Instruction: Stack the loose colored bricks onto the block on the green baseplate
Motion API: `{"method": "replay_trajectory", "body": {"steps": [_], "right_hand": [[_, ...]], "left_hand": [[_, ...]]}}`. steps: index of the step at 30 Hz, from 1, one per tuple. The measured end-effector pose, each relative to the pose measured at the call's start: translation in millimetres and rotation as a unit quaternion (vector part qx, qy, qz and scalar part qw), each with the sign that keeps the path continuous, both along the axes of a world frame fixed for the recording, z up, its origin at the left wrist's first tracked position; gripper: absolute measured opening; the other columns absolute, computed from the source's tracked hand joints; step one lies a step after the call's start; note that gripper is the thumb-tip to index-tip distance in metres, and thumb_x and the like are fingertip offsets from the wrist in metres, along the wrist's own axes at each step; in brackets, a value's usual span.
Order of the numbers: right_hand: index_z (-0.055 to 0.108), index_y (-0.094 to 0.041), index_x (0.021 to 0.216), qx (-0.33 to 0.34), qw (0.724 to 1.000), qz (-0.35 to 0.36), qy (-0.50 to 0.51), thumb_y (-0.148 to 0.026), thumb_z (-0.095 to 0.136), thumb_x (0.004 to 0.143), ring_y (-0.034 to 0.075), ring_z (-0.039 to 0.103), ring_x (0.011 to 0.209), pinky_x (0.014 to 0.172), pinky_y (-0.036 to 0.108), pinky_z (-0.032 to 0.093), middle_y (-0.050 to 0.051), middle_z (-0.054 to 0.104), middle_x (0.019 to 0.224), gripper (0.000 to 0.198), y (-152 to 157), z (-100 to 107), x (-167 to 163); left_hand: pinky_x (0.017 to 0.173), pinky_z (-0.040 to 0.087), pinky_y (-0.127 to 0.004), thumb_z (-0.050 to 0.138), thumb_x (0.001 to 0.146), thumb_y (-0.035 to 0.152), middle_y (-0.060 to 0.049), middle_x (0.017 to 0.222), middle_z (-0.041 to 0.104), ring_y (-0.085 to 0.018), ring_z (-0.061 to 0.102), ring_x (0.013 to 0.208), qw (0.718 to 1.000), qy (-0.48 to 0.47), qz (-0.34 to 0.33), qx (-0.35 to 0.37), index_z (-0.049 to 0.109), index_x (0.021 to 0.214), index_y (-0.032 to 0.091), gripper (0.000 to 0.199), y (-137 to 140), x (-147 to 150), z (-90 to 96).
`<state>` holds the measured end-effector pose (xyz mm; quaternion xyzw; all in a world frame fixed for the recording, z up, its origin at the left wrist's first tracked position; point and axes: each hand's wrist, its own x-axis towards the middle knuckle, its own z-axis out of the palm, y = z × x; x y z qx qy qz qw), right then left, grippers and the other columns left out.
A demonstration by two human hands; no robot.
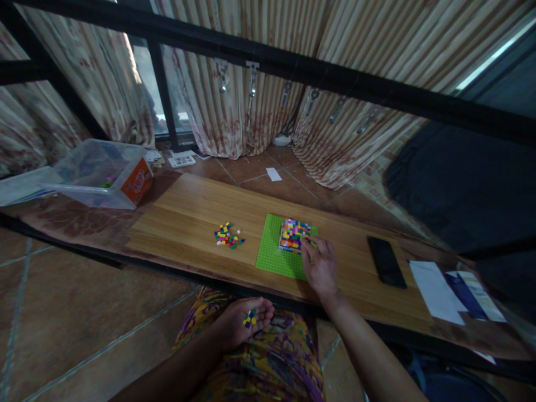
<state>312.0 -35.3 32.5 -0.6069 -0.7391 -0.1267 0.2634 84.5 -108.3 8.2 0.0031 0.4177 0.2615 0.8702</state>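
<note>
Pleated beige curtains (pixel 268 33) hang beyond a brown wooden board (pixel 180 223) bearing a flat green studded baseplate (pixel 268 251). On the baseplate sits a multicoloured block of small bricks (pixel 295 231); at its right edge, the right hand (pixel 322 265) has fingertips bunched, grip unclear. Loose coloured bricks (pixel 228 238) lie left of the baseplate. Nearer the person than the baseplate, the left hand (pixel 242 325) is palm-up, unclenched, cradling a few yellow, blue and green bricks (pixel 250 318).

Prob. a home: long patterned curtains (pixel 268 33), tiled floor (pixel 84 301), toy bricks (pixel 229 240) & phone (pixel 386 261) lay on wood surface (pixel 176 223).
</note>
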Motion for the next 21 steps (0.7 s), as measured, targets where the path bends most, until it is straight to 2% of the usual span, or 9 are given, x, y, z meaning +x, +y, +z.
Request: {"method": "replay_trajectory", "body": {"steps": [6, 10, 15, 18, 21], "right_hand": [[0.064, -0.02, 0.113, 0.015, 0.999, -0.023, 0.029, -0.025, 0.045, 0.093, 0.024, 0.052, 0.102, 0.086, 0.04, 0.043, 0.011, 0.061, 0.115, 0.028, -7, -12, -7], [0.064, -0.022, 0.113, 0.01, 0.998, -0.028, 0.062, -0.03, 0.046, 0.093, 0.024, 0.051, 0.105, 0.089, 0.042, 0.042, 0.01, 0.059, 0.117, 0.028, -8, -14, -6], [0.064, -0.023, 0.112, 0.012, 0.985, -0.022, 0.17, -0.037, 0.045, 0.092, 0.023, 0.051, 0.11, 0.093, 0.044, 0.043, 0.01, 0.058, 0.118, 0.031, -9, -9, -1], [0.061, -0.021, 0.117, 0.019, 0.974, -0.041, 0.222, -0.038, 0.045, 0.092, 0.024, 0.05, 0.113, 0.096, 0.047, 0.042, 0.011, 0.058, 0.119, 0.034, -17, -2, -1], [0.064, -0.022, 0.11, -0.009, 0.966, -0.016, 0.259, -0.037, 0.045, 0.092, 0.023, 0.053, 0.111, 0.097, 0.047, 0.042, 0.01, 0.059, 0.116, 0.031, -33, 6, -10]], "left_hand": [[0.077, 0.05, -0.025, 0.059, 0.082, 0.018, -0.009, 0.08, 0.067, -0.014, 0.065, 0.074, 1.0, 0.0, 0.003, 0.007, 0.066, 0.08, 0.006, 0.013, 0, 2, 4.6], [0.075, 0.05, -0.025, 0.059, 0.082, 0.018, -0.01, 0.081, 0.067, -0.014, 0.065, 0.073, 1.0, -0.005, -0.002, 0.024, 0.066, 0.08, 0.006, 0.014, -1, 3, 10.1], [0.074, 0.05, -0.023, 0.057, 0.085, 0.021, -0.009, 0.079, 0.068, -0.013, 0.065, 0.072, 0.999, -0.037, 0.01, 0.02, 0.066, 0.08, 0.007, 0.018, -2, -1, 10.1], [0.079, 0.05, -0.026, 0.054, 0.087, 0.028, -0.012, 0.084, 0.069, -0.015, 0.066, 0.078, 0.997, -0.062, 0.03, 0.018, 0.066, 0.085, 0.006, 0.024, 1, -4, 11.2], [0.087, 0.048, -0.031, 0.05, 0.089, 0.035, -0.014, 0.094, 0.069, -0.018, 0.066, 0.087, 0.994, -0.09, 0.062, 0.029, 0.065, 0.094, 0.006, 0.033, 5, -6, 17.1]]}}
